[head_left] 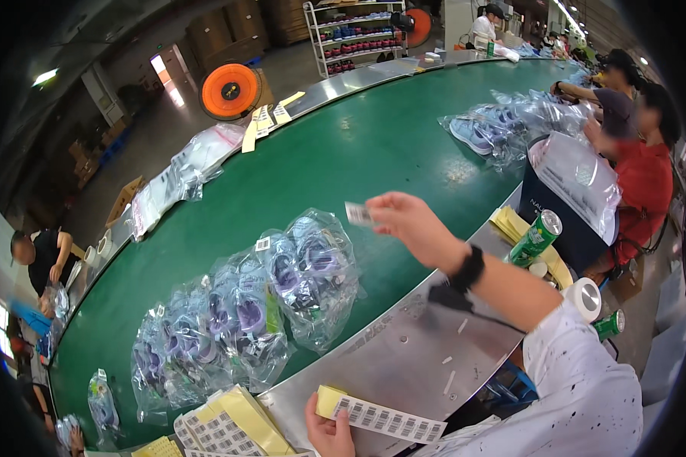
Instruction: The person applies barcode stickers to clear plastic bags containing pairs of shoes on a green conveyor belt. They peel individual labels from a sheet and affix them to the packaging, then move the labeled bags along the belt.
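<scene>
My right hand point(408, 221) reaches out over the green belt, its fingers pinched on a small white barcode sticker point(357, 214). Below, by the metal edge, my left hand point(329, 433) grips a yellow-backed strip of barcode stickers point(392, 419) between thumb and fingers. Several pairs of light blue and purple shoes point(244, 305) in clear plastic bags lie in a row on the belt. The nearest bagged pair point(309, 263) rests just left of my right hand, apart from it. A white sticker shows on one bag point(263, 244). More barcode sheets point(221, 434) lie beside my left hand.
A dark box point(560, 206) holding plastic bags, a green can point(537, 236) and a white roll point(585, 297) stand to my right. More bagged shoes point(484, 129) lie farther along the belt point(389, 137). Other people work at both sides; an orange fan point(230, 90) stands beyond.
</scene>
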`<state>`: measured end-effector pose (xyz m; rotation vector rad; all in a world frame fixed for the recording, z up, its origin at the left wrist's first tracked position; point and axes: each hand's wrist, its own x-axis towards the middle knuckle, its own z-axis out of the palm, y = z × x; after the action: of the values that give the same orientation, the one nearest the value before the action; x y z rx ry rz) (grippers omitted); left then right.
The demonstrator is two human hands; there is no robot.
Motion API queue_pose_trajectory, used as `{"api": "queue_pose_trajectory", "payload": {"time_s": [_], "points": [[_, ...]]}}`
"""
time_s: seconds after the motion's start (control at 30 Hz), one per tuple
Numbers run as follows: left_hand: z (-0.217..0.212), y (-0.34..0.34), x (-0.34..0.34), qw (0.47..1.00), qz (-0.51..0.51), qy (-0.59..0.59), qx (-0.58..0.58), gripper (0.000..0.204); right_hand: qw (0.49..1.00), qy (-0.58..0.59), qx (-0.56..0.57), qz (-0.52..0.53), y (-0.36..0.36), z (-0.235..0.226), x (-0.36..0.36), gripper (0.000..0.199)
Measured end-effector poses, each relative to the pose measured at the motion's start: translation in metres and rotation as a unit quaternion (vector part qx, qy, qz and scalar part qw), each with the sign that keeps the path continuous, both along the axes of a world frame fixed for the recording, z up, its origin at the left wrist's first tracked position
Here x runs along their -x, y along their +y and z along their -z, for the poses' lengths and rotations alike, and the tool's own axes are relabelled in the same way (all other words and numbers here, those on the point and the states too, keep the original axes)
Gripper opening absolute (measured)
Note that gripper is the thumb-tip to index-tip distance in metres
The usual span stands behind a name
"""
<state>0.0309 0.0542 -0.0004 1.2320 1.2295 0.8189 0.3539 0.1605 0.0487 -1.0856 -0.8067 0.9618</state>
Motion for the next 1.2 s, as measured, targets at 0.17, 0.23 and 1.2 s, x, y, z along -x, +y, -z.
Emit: {"api": "queue_pose_trajectory", "payload": {"time_s": [0.17, 0.23, 1.2], "points": [[0.002, 0.000, -0.003, 1.000, -0.021, -0.011, 0.019, 0.043, 0.956, 0.200, 0.187, -0.110, 0.084, 0.069, -0.049, 0.044], [0.007, -0.001, 0.000, 1.000, -0.026, 0.008, 0.007, 0.043, 0.946, 0.202, 0.224, -0.117, 0.107, 0.079, -0.031, 0.061], [0.021, -0.007, -0.002, 0.996, -0.038, 0.050, 0.064, 0.040, 0.961, 0.108, 0.229, -0.108, 0.175, 0.105, -0.042, 0.015]]}}
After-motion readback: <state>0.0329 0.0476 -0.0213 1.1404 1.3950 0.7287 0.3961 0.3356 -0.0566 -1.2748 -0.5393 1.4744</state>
